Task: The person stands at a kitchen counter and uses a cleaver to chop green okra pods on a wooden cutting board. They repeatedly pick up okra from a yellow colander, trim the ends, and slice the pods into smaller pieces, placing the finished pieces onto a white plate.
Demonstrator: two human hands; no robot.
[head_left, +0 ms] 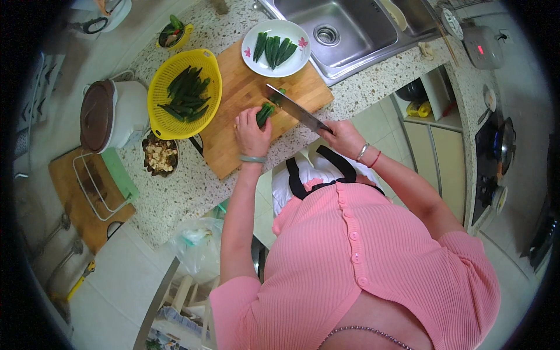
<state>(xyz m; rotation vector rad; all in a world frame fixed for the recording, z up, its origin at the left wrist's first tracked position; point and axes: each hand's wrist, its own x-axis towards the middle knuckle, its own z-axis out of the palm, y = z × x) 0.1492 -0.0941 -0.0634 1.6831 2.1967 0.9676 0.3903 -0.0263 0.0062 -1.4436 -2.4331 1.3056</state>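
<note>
My left hand presses a small bunch of okra onto the wooden cutting board, its fingers closed around the pods. In my right hand is the handle of a kitchen knife. The broad blade points to the upper left, just right of the bunch. Small green cut ends lie near the blade tip. At the board's far end rests a white plate with pink flower marks, carrying several okra. More okra fill a yellow colander left of the board.
A steel sink lies beyond the board. To the left stand a white pot with a brown lid and a dark bowl of pale chunks. A small yellow basket sits at the back. The stove is far right.
</note>
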